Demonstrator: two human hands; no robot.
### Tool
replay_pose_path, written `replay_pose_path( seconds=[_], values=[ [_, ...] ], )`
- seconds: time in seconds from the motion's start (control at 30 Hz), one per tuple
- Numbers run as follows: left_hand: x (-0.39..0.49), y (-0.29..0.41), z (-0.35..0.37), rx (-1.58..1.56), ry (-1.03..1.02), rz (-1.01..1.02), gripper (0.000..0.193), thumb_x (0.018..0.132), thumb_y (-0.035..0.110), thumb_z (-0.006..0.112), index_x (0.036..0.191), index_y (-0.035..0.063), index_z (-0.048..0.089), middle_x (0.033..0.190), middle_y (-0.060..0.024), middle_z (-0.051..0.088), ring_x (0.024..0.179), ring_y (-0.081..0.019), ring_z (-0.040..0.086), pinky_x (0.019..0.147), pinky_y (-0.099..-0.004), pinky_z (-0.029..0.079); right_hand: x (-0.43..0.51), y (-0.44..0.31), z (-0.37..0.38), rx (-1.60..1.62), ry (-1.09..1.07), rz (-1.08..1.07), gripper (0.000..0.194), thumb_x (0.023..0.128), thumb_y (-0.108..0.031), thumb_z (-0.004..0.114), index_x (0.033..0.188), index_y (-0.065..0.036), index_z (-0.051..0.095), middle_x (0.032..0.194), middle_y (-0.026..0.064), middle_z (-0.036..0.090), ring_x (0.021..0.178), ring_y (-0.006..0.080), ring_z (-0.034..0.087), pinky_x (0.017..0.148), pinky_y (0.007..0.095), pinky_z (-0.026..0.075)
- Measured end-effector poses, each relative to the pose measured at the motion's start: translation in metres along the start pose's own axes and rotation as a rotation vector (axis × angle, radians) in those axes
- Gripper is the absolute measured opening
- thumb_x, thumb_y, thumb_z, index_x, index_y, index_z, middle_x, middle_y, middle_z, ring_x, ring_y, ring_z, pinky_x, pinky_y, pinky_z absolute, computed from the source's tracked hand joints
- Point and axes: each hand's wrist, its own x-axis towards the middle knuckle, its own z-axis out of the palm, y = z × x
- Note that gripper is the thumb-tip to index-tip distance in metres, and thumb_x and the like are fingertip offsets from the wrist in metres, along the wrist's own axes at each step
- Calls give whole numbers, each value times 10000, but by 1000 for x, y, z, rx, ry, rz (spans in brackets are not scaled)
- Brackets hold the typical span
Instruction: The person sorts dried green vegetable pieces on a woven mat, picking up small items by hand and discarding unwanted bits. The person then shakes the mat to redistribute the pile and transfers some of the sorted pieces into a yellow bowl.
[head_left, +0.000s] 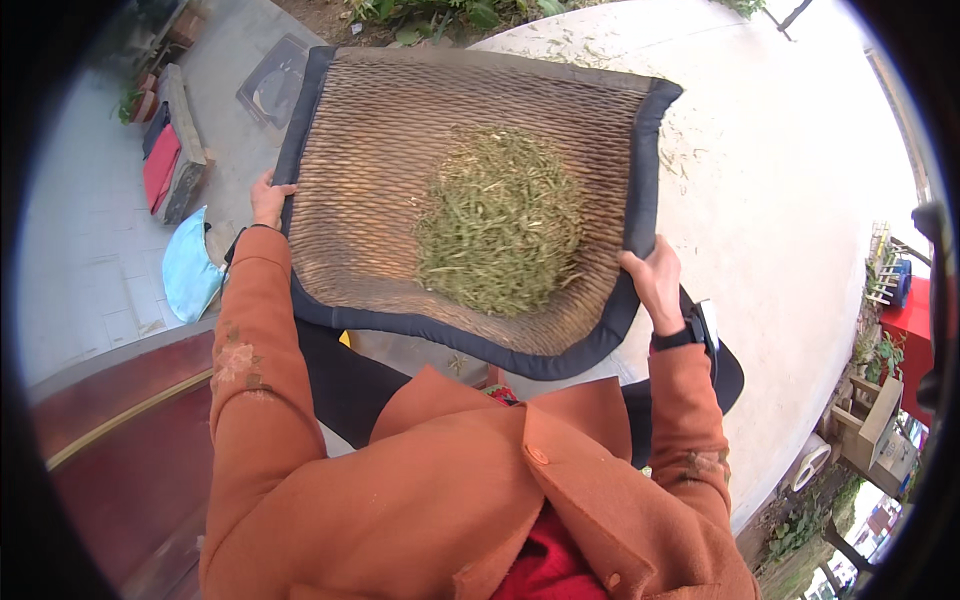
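A woven winnowing basket (360, 187) with a dark cloth-bound rim spans the space in front of me, held up above my lap. On its weave, right of the middle, lies a heap of dried green plant bits (502, 225), slightly blurred. My left hand (268, 199) grips the left rim, thumb over the edge. The right rim is clasped by my right hand (657, 281), its thumb also on top. The fingers beneath the basket are hidden on both sides.
Pale concrete ground (765, 225) spreads to the right, with scattered plant bits. At left are a light blue cloth (189, 270), a stone slab (187, 161) with a pink cloth (161, 169), and a dark red panel (135, 465). Leafy plants (450, 15) grow beyond the basket.
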Motion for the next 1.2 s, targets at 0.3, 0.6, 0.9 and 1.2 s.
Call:
replay_pose_path(
  seconds=[0.3, 0.6, 0.9, 1.2],
  values=[
    [-99, -10, 229, 347, -290, 231, 691, 696, 214, 799, 1297, -65, 602, 1248, -278, 649, 1193, -385, 611, 1010, -417, 479, 60, 137, -182, 30, 178, 521, 339, 732, -218, 700, 915, 67, 691, 756, 103, 682, 630, 199, 622, 595, 347, 494],
    [15, -12, 59, 271, -4, -54, 588, 737, -4, 713, 1287, -135, 552, 1116, -223, 698, 856, -281, 726, 733, -376, 587, 30, 72, 26, -54, -83, 100, 455, 723, -205, 739, 1063, 84, 652, 910, 259, 700, 892, 368, 685, 833, 426, 515],
    [-96, -50, 223, 349, -176, 316, 702, 679, 164, 836, 1316, 11, 581, 1224, -268, 655, 1202, -436, 583, 1021, -454, 471, 64, 147, -110, -295, 179, 556, 382, 701, -247, 700, 903, 76, 707, 780, 141, 691, 673, 244, 639, 640, 388, 502],
    [6, -58, 58, 194, -60, -27, 645, 692, 50, 741, 1285, -124, 556, 1061, -211, 709, 912, -277, 698, 815, -390, 571, 39, 93, 33, 250, -208, 152, 386, 725, -188, 732, 997, 80, 676, 819, 189, 701, 771, 299, 678, 730, 398, 527]
  ],
)
